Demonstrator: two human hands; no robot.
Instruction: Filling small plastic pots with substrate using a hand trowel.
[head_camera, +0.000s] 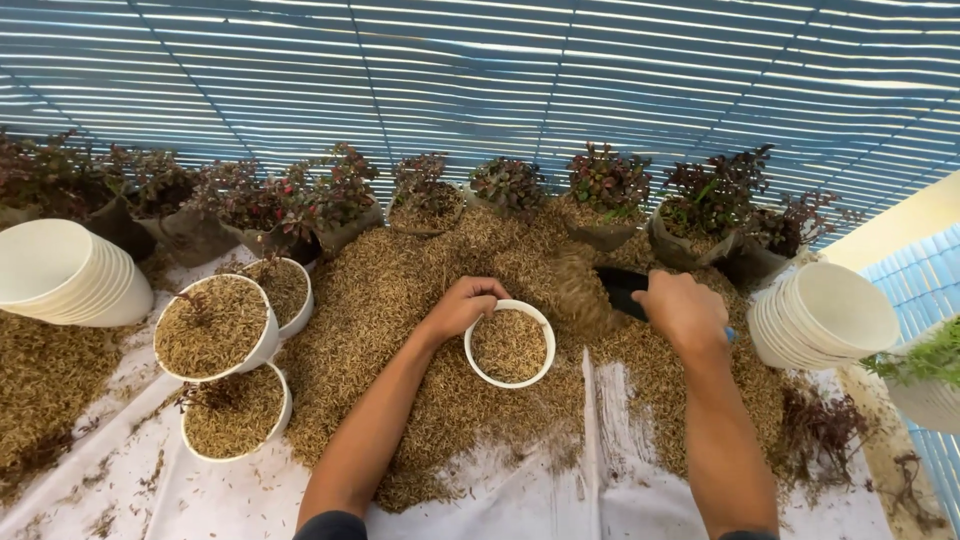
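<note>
Husks, golden-brown and loose, are heaped in a wide pile (400, 300) across a white sheet (520, 505) spread over the ground. A small white pot (510, 343) is set in the middle of the pile, nearly filled with the same husk mix. Its far-left rim is clasped by the left hand (462, 306), fingers curled over the edge. To the right, a dark scoop (620, 288) is held in the closed grip of the right hand (685, 310), and husks are seen falling from it just beyond the pot's far rim.

At near left, three filled white pots (215, 330) are grouped together, each topped with husk mix. Farther left, a stack of empty white pots (70, 275) is laid on its side, and a second such stack (825, 315) is laid at right. Along the far edge, a row of dark-leaved reddish plants in soft grey grow bags (600, 205) is lined up beneath a slatted blue shade screen (500, 70). No labels or signs can be made out.
</note>
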